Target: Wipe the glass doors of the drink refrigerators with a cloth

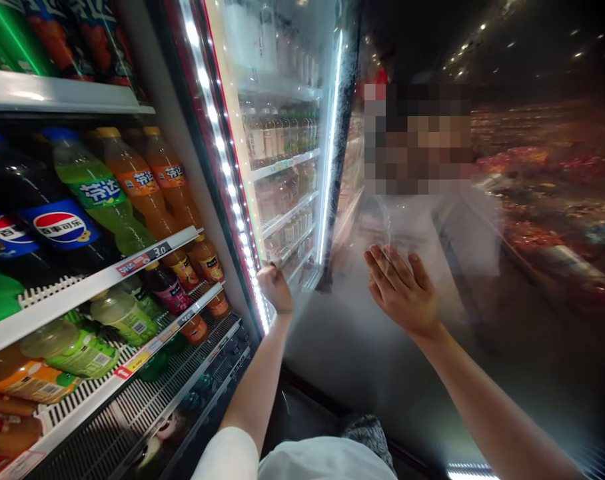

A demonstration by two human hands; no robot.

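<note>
My right hand (402,290) lies spread against a glass door (327,353), palm toward the pane, with nothing in its fingers. My left hand (276,287) is closed beside the bright LED strip (232,180) at the edge of the cooler opening. Its fingers are curled away from me, and what they hold, if anything, is hidden. Left of it, a Pepsi bottle (60,223), a green soda bottle (100,190) and orange soda bottles (137,173) lean back on a shelf (97,287) with price tags.
Smaller juice bottles (170,287) occupy lower racks. Bottles on further shelves (285,163) show through or in the glass, past the strip. A blurred person's shape (407,227) in a pale top shows in the pane, perhaps a reflection. Packaged goods (542,233) appear blurred at right.
</note>
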